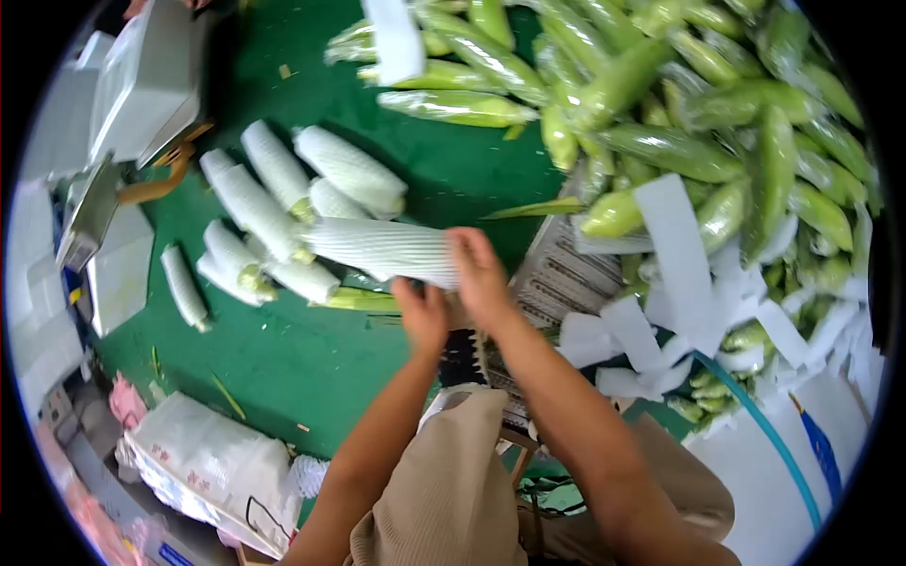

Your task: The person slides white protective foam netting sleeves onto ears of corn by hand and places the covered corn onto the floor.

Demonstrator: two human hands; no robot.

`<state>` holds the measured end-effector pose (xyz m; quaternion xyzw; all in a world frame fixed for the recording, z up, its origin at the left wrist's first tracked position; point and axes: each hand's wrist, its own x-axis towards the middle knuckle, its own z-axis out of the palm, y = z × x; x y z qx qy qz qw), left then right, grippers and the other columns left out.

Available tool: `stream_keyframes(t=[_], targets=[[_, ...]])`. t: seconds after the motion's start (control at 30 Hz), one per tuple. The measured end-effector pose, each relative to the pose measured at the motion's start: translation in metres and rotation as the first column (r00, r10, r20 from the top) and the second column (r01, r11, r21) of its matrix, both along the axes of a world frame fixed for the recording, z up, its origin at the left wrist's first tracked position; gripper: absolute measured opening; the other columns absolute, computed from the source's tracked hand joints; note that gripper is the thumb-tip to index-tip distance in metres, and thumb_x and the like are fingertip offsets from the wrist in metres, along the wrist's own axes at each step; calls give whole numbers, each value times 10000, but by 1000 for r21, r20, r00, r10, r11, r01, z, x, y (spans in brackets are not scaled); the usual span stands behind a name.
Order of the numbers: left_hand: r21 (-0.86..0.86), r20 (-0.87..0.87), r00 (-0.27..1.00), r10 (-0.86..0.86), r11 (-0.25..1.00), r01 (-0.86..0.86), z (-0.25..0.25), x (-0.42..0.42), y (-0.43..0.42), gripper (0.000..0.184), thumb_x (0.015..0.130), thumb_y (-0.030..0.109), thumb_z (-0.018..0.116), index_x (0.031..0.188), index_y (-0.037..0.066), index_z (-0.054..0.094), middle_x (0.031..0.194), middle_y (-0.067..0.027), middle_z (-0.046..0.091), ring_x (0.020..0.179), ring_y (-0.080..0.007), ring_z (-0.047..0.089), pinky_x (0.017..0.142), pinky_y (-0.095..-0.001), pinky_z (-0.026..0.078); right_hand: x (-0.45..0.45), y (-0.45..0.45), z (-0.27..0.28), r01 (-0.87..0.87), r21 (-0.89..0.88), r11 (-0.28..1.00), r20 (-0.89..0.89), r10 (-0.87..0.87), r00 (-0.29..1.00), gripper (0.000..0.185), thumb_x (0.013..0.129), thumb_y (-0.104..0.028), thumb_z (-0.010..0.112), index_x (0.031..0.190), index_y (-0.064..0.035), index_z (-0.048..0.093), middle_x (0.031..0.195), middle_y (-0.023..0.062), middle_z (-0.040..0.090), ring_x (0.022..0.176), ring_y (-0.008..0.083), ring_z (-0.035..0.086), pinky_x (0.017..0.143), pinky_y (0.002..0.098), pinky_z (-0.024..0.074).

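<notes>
An ear of corn in a white foam net sleeve (382, 247) lies lengthwise in front of me, pointing left. My right hand (481, 281) is closed around its near end, thumb and fingers on the netting. Just below, my left hand (422, 316) has its fingers bent against the sleeve's lower edge. Several other ears in white foam nets (255, 209) rest on the green surface (283, 349) to the left, some with pale green ends showing. A strip of green husk (359, 299) lies beneath the held one.
Film-wrapped green corn ears (679, 123) are heaped at the right, with white foam strips (675, 255) among them. A ridged grey panel (566, 274) stands beside the heap. White foam boxes (142, 85) line the left, and a white bag (208, 457) sits lower left.
</notes>
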<state>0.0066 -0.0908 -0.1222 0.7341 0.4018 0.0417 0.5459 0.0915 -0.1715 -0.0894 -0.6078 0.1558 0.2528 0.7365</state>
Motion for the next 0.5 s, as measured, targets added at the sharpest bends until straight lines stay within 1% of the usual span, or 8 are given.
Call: stream_keyframes(t=[0.03, 0.07, 0.13, 0.2, 0.3, 0.4, 0.47, 0.5], targets=[[136, 122, 988, -94, 988, 77, -19, -15, 3, 383, 958, 191, 610, 1244, -39, 500, 1129, -207, 572, 1072, -343, 557, 922, -398, 470, 11, 6, 24, -93, 164, 982, -121, 113, 986, 334, 1055, -336, 479, 1243, -77, 575, 1165, 61, 616, 1007, 153, 606, 841, 312, 521], [-75, 260, 962, -76, 992, 99, 6, -9, -6, 337, 947, 157, 613, 1206, -44, 532, 1094, -189, 604, 1002, -313, 598, 892, -381, 480, 12, 22, 36, -56, 358, 932, -166, 123, 978, 337, 1057, -332, 473, 1259, -81, 573, 1243, 68, 595, 1023, 176, 624, 832, 333, 542], [76, 129, 941, -313, 949, 305, 8, -7, -2, 235, 917, 108, 632, 1105, -27, 590, 1007, -164, 639, 916, -316, 625, 837, -384, 493, 15, 24, 31, -261, -145, 954, 384, 298, 874, 253, 1010, -217, 556, 1203, -69, 626, 1252, 115, 620, 1002, 260, 671, 828, 350, 529], [187, -8, 875, -485, 859, 477, 11, 5, 7, 143, 882, 44, 631, 1015, -9, 629, 934, -158, 648, 892, -344, 632, 805, -400, 499, 3, -17, 12, -175, -471, 865, 375, 376, 847, 218, 947, -146, 608, 1144, -61, 647, 1133, 164, 657, 978, 333, 662, 812, 383, 524], [325, 95, 846, -524, 820, 471, 34, 64, 12, 143, 881, 0, 607, 1020, 19, 630, 956, -165, 640, 910, -355, 640, 801, -395, 506, -26, -105, 18, -300, -785, 541, 67, 556, 828, 325, 852, -182, 714, 1153, -92, 632, 1030, 172, 664, 920, 378, 637, 800, 451, 514], [452, 199, 711, -674, 707, 544, 25, 140, 20, 213, 902, -17, 572, 1107, 25, 612, 1042, -167, 648, 975, -356, 634, 868, -372, 501, -65, -175, 47, -544, -833, 98, -242, 820, 519, 650, 692, -340, 845, 1259, -141, 599, 1184, 154, 581, 1163, 371, 509, 946, 516, 418], [259, 275, 846, -457, 882, 393, 14, 200, 20, 255, 909, 40, 593, 1163, 22, 594, 1128, -202, 638, 1075, -364, 609, 908, -417, 493, -102, -198, 28, -479, -876, -45, -250, 893, 374, 445, 758, -302, 781, 1150, -152, 635, 1082, 115, 611, 1129, 327, 532, 947, 499, 421], [441, 290, 916, -277, 888, 129, -5, 234, 24, 302, 893, 109, 637, 1180, 26, 593, 1138, -207, 632, 1092, -369, 600, 920, -433, 489, -114, -205, 18, -502, -858, -110, -294, 907, 303, 381, 780, -290, 758, 1116, -155, 641, 1048, 108, 621, 1117, 319, 541, 956, 492, 420]])
